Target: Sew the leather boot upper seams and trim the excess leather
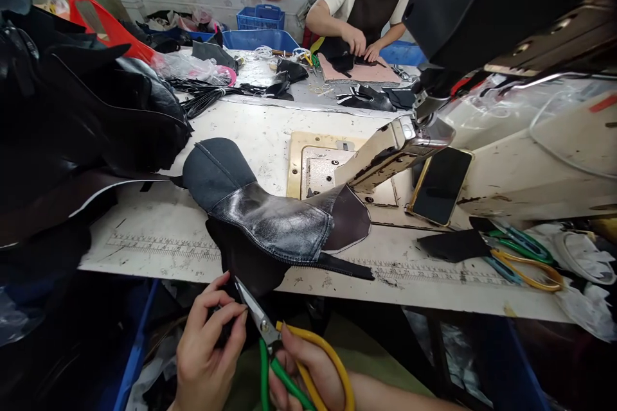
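My right hand [308, 366] grips a pair of scissors [263, 321] with yellow and green handles, the blades pointing up and left. My left hand [209, 340] is beside the blades, thumb and fingers pinched together; whatever small dark bit lies between them is hard to make out. Just beyond the blade tips a black leather boot upper [270, 218] lies on the white sewing table [159, 221]. A zipper [284, 257] runs along its near edge, and its tail reaches right across the printed ruler. A dark flap of the upper hangs toward the table's front edge.
A sewing machine [385, 148] stands behind the upper, with a phone [442, 186] leaning on it. More scissors [525, 263] and a black scrap [453, 245] lie right. Black leather pieces [96, 103] pile up left. Across the table a co-worker [366, 13] handles black pieces.
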### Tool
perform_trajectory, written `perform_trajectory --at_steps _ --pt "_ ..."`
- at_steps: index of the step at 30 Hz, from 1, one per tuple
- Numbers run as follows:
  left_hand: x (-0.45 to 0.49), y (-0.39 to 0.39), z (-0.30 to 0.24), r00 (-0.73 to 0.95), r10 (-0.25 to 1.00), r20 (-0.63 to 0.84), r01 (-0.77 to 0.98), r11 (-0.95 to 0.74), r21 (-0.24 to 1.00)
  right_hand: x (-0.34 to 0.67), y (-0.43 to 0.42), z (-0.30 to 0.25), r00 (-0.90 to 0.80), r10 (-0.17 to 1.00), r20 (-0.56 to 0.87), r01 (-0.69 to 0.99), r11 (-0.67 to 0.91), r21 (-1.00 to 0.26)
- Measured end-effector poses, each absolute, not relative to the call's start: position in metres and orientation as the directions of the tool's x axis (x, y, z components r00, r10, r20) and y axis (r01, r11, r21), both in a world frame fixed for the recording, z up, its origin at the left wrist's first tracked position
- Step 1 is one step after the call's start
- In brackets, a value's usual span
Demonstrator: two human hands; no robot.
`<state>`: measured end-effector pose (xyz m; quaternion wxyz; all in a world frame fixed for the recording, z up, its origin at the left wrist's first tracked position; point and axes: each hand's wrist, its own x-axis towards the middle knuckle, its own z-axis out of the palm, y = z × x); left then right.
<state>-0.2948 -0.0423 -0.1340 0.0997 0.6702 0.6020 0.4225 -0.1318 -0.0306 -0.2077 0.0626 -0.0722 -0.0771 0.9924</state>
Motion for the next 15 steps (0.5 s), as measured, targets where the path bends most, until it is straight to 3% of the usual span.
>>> perform_trajectory --at_steps 6,15 --pt "-0.299 -0.043 -0.131 -0.039 0.897 0.440 0.743 -0.268 0.613 -0.141 -0.034 -0.209 -0.968 0.192 -0.163 -0.168 -0.975 -0.147" --pt "-0.296 -0.048 -0.121 0.071 0.924 0.377 0.721 -0.309 0.620 -0.148 -0.036 -0.218 -0.967 0.251 -0.031 -0.250 -0.967 -0.045"
